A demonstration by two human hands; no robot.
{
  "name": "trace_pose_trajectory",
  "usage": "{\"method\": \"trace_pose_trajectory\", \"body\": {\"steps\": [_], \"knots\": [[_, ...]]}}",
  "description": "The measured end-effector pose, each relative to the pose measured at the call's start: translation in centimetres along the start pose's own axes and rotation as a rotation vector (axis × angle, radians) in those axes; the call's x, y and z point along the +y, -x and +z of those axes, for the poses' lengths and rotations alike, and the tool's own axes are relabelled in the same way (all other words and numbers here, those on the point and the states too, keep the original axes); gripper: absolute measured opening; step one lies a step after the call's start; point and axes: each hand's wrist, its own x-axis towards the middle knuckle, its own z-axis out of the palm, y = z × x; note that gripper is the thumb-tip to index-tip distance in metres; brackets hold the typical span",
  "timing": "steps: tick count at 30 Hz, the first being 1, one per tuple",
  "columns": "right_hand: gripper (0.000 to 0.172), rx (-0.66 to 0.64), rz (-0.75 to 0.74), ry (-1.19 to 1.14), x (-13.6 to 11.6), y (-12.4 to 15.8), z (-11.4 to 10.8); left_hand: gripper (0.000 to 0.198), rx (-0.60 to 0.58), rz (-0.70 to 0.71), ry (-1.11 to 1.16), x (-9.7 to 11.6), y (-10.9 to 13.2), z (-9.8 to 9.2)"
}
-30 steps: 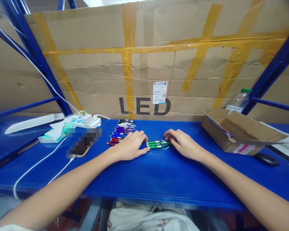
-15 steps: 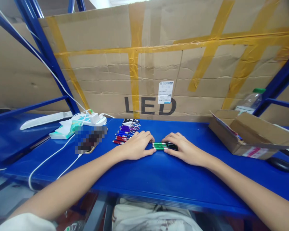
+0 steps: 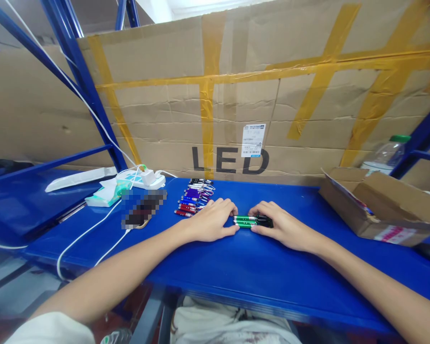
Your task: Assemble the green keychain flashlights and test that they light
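Note:
A few green keychain penlights (image 3: 245,221) with black right ends lie side by side on the blue table. My left hand (image 3: 215,220) has its thumb and fingers closed about their left ends. From the other side, my right hand (image 3: 281,224) pinches the same bundle with thumb and fingers, partly hiding the black ends. Beyond my left wrist is a row of similar penlights: red ones (image 3: 184,211), blue ones (image 3: 188,201), purple ones (image 3: 193,193), silver and black (image 3: 200,181). Metal clips show on some of their right ends; my left hand covers part of the row.
An open cardboard box (image 3: 376,210) stands at the right, near a bottle with a green cap (image 3: 397,148). On the left are a phone (image 3: 143,210), a white power strip (image 3: 146,179), a tissue pack (image 3: 100,193) and white cables (image 3: 71,239). Large cardboard (image 3: 157,124) forms the back.
The camera view has shifted, so everything appears slightly farther right. Both hands stay around the green penlights with hardly any movement on the table.

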Motion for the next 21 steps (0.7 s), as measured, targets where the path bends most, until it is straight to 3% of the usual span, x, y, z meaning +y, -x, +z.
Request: {"method": "trace_pose_trajectory", "body": {"steps": [11, 21], "knots": [[0.036, -0.015, -0.024, -0.004, 0.50, 0.05, -0.09, 0.037, -0.026, 0.017, -0.026, 0.00, -0.03, 0.08], [0.035, -0.014, -0.064, -0.031, 0.54, 0.00, -0.20, 0.029, -0.013, 0.028, -0.001, -0.06, -0.01, 0.01]]}}
